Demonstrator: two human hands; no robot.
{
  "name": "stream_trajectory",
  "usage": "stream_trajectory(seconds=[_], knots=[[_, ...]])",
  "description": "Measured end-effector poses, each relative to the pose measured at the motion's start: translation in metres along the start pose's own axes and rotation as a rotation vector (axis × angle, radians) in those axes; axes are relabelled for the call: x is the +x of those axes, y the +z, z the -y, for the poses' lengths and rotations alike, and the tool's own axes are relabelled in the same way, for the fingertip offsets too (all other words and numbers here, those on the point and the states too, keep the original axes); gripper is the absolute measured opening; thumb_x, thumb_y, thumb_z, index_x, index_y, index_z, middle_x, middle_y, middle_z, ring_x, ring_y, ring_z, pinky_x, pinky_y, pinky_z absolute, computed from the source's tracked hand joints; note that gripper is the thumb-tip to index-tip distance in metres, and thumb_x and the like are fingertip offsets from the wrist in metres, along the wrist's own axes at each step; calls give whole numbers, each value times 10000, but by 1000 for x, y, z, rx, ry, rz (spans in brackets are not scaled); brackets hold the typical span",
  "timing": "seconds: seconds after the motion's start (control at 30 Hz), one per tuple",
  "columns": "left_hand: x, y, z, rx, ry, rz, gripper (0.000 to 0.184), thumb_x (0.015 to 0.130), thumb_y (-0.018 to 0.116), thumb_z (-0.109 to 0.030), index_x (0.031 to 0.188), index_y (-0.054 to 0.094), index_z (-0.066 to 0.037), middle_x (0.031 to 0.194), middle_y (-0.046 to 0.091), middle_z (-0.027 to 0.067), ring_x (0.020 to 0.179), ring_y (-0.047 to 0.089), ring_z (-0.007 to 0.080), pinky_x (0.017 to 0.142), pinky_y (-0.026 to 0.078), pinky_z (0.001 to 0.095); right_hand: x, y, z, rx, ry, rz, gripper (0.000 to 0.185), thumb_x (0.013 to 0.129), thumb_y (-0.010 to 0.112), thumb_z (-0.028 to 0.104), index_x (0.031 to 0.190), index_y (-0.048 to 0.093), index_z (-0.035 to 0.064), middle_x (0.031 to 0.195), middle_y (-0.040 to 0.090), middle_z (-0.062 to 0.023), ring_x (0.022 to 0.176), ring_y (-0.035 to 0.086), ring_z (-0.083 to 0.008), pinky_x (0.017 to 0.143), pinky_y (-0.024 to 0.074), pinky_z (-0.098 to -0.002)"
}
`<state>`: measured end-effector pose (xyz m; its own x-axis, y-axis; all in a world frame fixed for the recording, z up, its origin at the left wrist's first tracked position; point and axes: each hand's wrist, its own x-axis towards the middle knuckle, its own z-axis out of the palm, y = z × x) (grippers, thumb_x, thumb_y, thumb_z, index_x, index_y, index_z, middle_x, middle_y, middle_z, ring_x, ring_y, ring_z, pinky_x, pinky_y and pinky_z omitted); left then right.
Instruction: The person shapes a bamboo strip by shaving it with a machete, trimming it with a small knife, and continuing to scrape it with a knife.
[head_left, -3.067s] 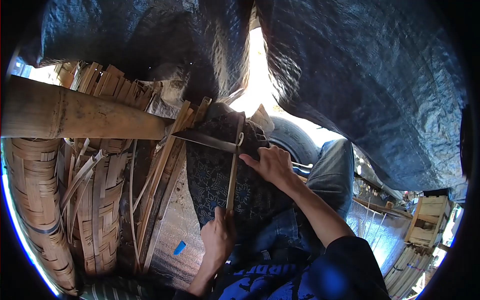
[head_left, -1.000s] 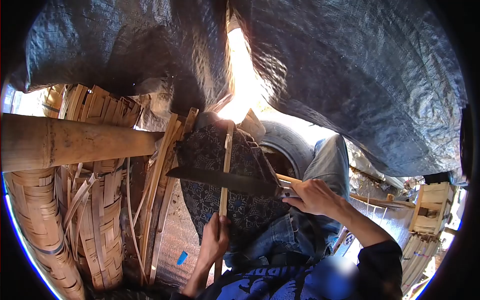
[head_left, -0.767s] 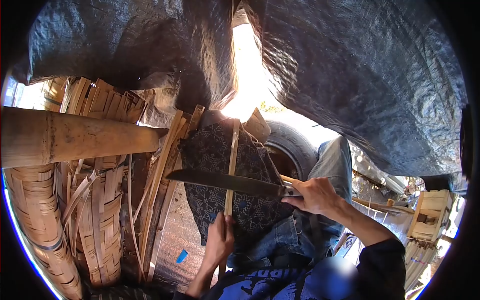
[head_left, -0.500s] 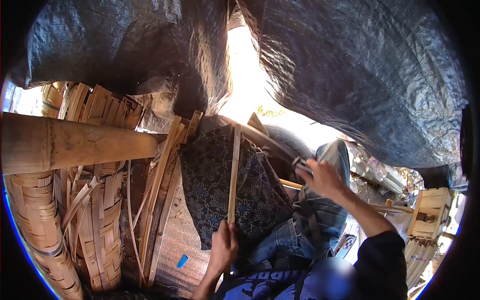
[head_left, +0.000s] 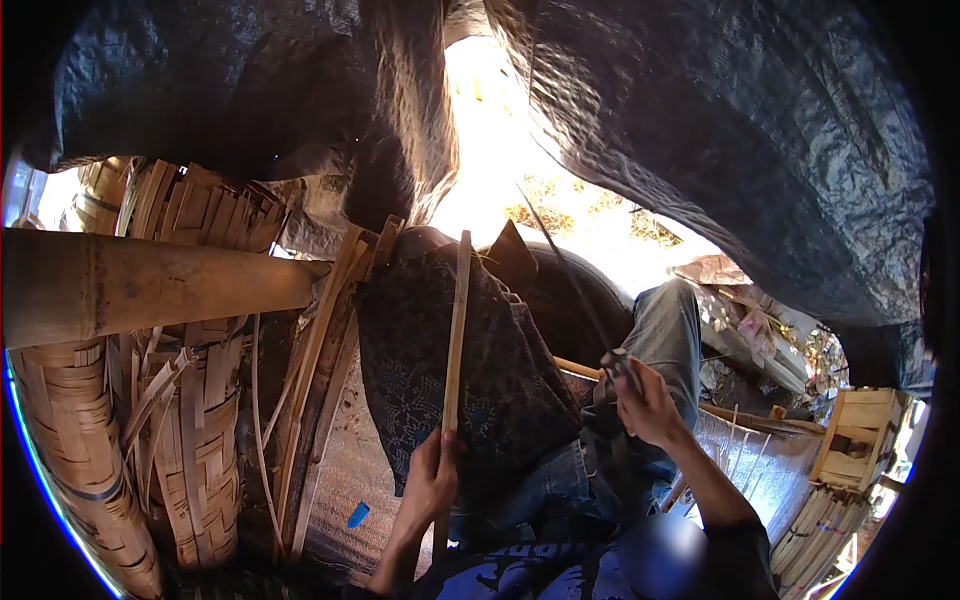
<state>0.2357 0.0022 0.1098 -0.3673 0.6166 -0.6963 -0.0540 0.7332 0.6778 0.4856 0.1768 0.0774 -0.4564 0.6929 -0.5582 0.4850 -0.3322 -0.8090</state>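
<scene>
My left hand [head_left: 428, 482] is closed around the lower part of a flat bamboo strip [head_left: 458, 325], which stands nearly upright in the view. Behind the strip, a dark patterned cloth [head_left: 400, 375] drapes over my leg. My right hand [head_left: 650, 405] grips the handle of a long knife [head_left: 570, 272]. Its blade, seen almost edge-on, points up and to the left, apart from the strip. The knife is in front of my jeans-covered knee [head_left: 668, 315].
A thick bamboo pole [head_left: 190, 285] juts in from the left above woven bamboo baskets [head_left: 75, 430]. Split bamboo pieces [head_left: 325, 340] lean beside the cloth. Dark tarpaulin [head_left: 720, 130] hangs overhead. At right are a wooden crate [head_left: 862, 430] and bundled sticks [head_left: 815, 530].
The knife has swung away from the strip, and its blade now points more steeply upward. My right hand has dropped slightly. My left hand and the strip have shifted a little left.
</scene>
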Motion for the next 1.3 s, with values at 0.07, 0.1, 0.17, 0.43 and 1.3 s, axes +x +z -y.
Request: stream_trajectory(seconds=[0.07,0.1,0.17,0.43,1.3], knots=[[1,-5,-29,-29,-80,29,359,1012,351,-297,887,522,-8,534,451,21,425,439,109,408,351,270,-9,-8,6,198,20,98,325,943,522,293,878,561,-23,574,528,-117,539,536,-164,527,421,-341],[2,-7,-41,-63,-160,57,373,1014,338,-312,890,521,-12,528,441,4,401,428,98,385,352,260,-10,-12,9,174,-14,194,307,925,550,279,897,564,-27,589,545,-120,548,545,-160,543,434,-332],[17,-6,-43,-87,-131,66,385,1016,325,-331,903,519,-17,513,397,-19,369,393,78,353,344,248,-8,-14,18,153,-51,275,296,907,578,265,915,566,-31,603,562,-124,557,554,-156,560,448,-323],[33,-11,-49,-101,-185,116,424,1007,344,-378,907,527,-9,505,380,-34,371,378,65,361,325,233,0,7,24,-366,-281,300,482,743,771,358,981,584,-18,727,634,-159,680,655,-220,650,487,-317],[22,-6,-34,-285,-195,158,441,996,360,-421,898,541,-32,560,370,-49,417,348,42,376,289,215,41,12,37,-579,-598,463,506,868,618,181,1298,422,1,700,625,-156,591,639,-303,584,511,-390]])
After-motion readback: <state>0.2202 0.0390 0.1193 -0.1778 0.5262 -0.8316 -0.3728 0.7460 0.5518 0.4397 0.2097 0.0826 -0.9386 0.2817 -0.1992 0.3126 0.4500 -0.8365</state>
